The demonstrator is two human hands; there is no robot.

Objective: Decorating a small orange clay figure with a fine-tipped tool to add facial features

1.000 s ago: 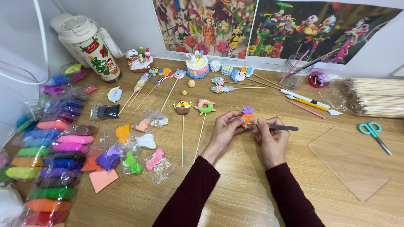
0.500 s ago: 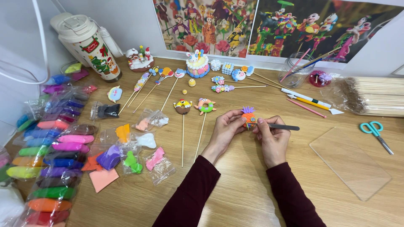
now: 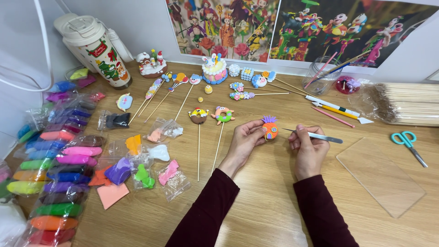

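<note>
Since half a second ago, your right hand [image 3: 310,151] has drawn the thin metal tool [image 3: 312,135] a little away from the clay figure, so its tip now sits just short of the piece rather than against it. Your left hand [image 3: 244,139] holds the small orange clay house [image 3: 270,129], topped with purple leaves, pinched between thumb and fingertips just above the wooden table [image 3: 256,206]. Your right hand is closed around the tool's handle, its point aimed left toward the house. Left of that grip lie two clay figures on sticks, a chick-like one [image 3: 199,115] and a pink ring [image 3: 222,114]. Farther left are small bags of coloured clay [image 3: 137,164] and rows of clay packets [image 3: 55,160]. Right of the tool hand rests a clear plastic sheet [image 3: 380,176], with teal scissors [image 3: 408,141] beyond it.
</note>
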